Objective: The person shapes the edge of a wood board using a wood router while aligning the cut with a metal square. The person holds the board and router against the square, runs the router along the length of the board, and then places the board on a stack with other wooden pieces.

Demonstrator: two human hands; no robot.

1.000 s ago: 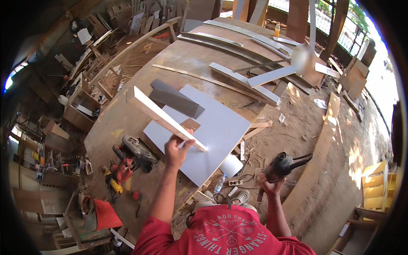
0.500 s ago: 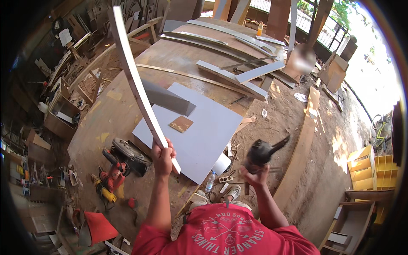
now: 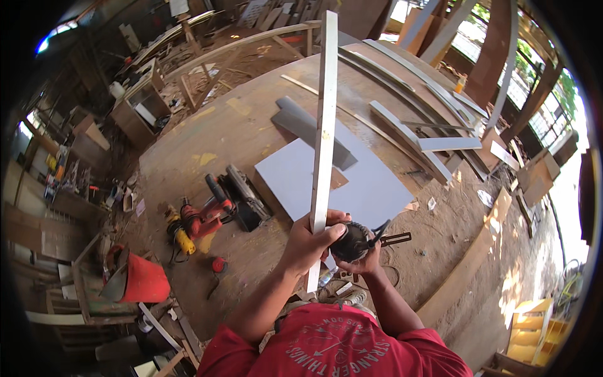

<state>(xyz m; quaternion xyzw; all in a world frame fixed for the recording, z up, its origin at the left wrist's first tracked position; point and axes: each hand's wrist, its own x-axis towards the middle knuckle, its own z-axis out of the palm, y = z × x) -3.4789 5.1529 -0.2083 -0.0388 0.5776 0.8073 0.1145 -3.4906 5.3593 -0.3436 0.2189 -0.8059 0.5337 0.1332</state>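
My left hand (image 3: 301,248) is closed round a long, pale wooden strip (image 3: 325,125), which stands nearly upright in the view and reaches out over the workbench. In my right hand (image 3: 367,261) is a black hand-held power tool (image 3: 350,244) with a slotted metal bracket sticking out to the right. Both hands are close together, and my left thumb lies against the tool's body. Part of the tool is covered by my fingers. Beyond my hands a white panel (image 3: 383,191) lies on the bench, with grey strips (image 3: 317,132) across its far side.
On the bench at left rest a circular saw (image 3: 242,195), a red power tool (image 3: 200,220) and a yellow one (image 3: 181,237). A red bucket (image 3: 146,279) stands at lower left. Several long boards (image 3: 402,125) lie at the bench's far right, and a plank (image 3: 468,270) is on the ground.
My right hand has brought the power tool left, up against my left hand. The wooden strip has swung more upright. The whole view has turned left.
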